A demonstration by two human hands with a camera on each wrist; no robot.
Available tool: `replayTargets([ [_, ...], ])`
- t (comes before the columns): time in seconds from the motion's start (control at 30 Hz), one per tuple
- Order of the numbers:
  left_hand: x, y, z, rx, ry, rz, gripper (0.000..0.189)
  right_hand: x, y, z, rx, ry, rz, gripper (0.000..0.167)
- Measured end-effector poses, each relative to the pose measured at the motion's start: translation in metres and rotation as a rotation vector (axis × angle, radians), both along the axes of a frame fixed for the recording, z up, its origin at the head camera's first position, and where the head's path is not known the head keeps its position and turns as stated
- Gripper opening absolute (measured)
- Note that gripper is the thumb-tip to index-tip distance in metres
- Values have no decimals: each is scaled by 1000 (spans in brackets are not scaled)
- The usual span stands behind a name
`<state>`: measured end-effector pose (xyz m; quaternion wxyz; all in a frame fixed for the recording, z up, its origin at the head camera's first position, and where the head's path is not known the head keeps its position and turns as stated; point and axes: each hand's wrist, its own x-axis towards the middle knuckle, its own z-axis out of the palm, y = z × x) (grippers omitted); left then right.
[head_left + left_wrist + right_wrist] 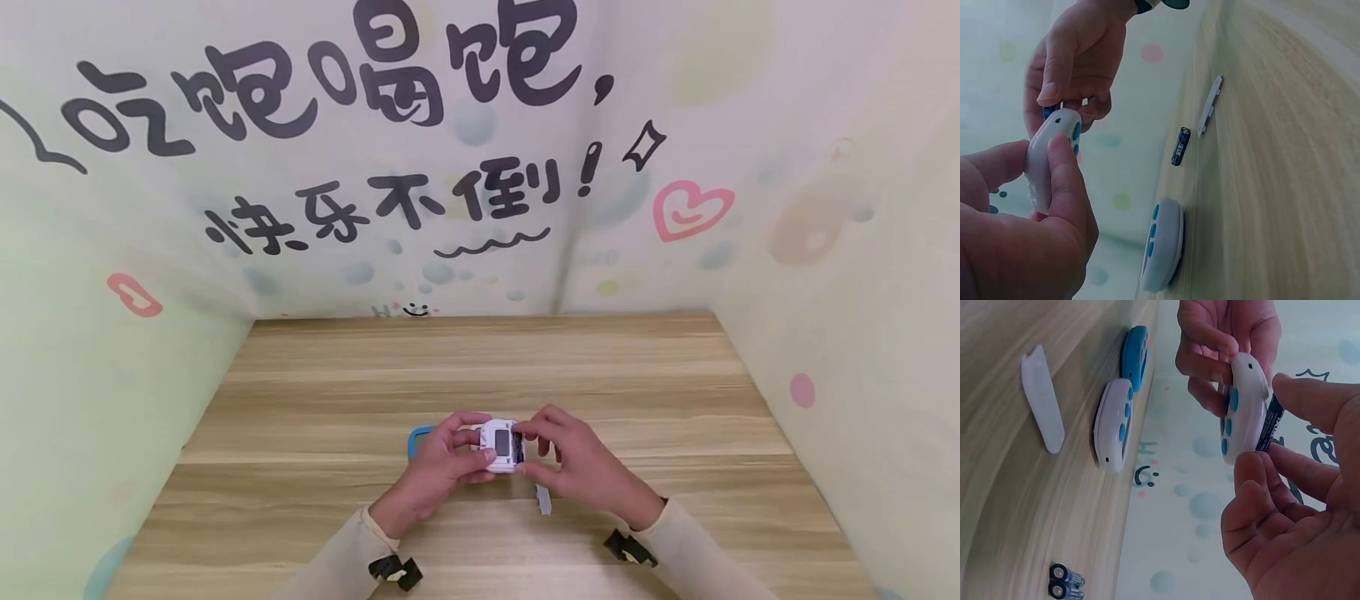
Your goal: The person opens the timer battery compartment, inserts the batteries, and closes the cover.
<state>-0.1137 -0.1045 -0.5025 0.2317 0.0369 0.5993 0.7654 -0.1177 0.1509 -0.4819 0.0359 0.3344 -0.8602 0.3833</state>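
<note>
Remote (pixel 498 444), white with blue buttons, is gripped above the worktop (pixel 480 367) by the left hand (pixel 438 473), steadying it while right fingers (pixel 1297 403) pinch a battery (pixel 1269 424) against its back.

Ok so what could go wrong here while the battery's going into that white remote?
The right hand pinches the battery at the white remote held off the table by the left hand, so it might slip and drop. Its polarity can't be read, so it may go in reversed. The loose cover could get knocked away.
</note>
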Motion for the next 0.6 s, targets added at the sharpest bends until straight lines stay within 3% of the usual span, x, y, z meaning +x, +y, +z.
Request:
replayTargets([
  [0.4, 0, -1, -2, -1, 3, -11, 59, 6, -4, -3, -12, 89, -1, 41],
  [0.6, 0, -1, -1, 6, -2, -16, 58, 6, -3, -5, -10, 68, -27, 38],
])
